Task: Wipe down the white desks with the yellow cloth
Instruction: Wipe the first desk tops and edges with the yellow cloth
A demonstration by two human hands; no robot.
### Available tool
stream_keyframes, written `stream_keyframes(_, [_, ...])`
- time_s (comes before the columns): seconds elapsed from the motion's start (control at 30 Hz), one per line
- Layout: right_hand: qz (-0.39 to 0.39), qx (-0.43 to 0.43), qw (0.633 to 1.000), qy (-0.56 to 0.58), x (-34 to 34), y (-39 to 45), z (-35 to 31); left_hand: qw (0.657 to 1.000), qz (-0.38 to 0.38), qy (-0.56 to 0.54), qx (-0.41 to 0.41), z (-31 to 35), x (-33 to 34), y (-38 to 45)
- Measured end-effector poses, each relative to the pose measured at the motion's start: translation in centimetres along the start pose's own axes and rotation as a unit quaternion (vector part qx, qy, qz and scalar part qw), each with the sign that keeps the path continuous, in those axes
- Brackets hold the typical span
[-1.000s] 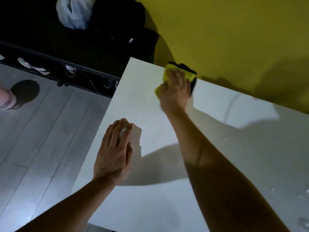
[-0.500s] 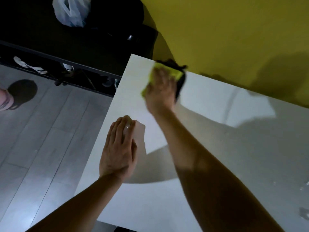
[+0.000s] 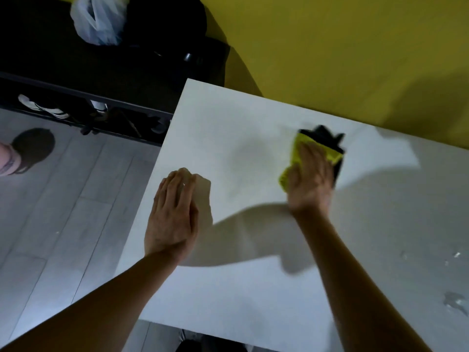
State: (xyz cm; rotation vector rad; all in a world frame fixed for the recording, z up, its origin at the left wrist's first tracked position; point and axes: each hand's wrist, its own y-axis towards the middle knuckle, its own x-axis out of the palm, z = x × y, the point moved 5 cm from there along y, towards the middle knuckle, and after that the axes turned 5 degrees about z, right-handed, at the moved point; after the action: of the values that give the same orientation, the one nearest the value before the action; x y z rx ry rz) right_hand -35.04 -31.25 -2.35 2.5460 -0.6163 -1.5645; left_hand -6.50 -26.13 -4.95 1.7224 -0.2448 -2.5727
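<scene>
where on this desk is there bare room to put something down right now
The white desk is bare along its near edge between the two forearms, and at the far left corner beyond the left hand. The right hand presses the yellow cloth near the wall. Wet spots sit at the right edge.

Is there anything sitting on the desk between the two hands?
No. In the head view, the white desk is bare between the left hand, resting flat, and the right hand pressing the yellow cloth; only shadows fall there.
</scene>
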Motion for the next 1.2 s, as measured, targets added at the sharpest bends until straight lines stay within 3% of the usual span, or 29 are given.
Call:
stream_keyframes(0.2, [0.035,0.088,0.994,-0.047,0.3,-0.3,0.8,1.000,0.020,-0.005,0.012,0.1,0.2,0.2])
stream_keyframes(0.43, [-0.082,-0.113,0.990,0.016,6.9,-3.6,-13.5,0.994,0.029,-0.102,0.011,-0.1,-1.6,-0.7])
stream_keyframes(0.63, [-0.125,-0.201,0.970,0.058,7.4,-4.2,-15.4,0.996,-0.018,0.033,0.078,-3.0,-5.1,-8.1])
stream_keyframes(0.8, [-0.053,-0.129,0.990,0.037,2.4,-6.7,-9.2,0.991,-0.092,0.014,0.098,-5.8,-7.3,-14.0])
stream_keyframes(0.93, [0.013,0.008,1.000,-0.008,-1.3,-9.3,-3.3,0.989,-0.119,-0.031,0.088,-6.1,-7.0,-14.8])
stream_keyframes(1.03, [0.013,0.087,0.995,-0.041,-0.6,-9.3,-3.7,0.986,-0.132,-0.060,0.078,-6.4,-6.9,-14.7])
stream_keyframes(1.2, [-0.108,-0.061,0.992,-0.033,5.0,-9.3,-12.9,0.985,-0.143,-0.088,0.052,-6.5,-7.3,-14.1])
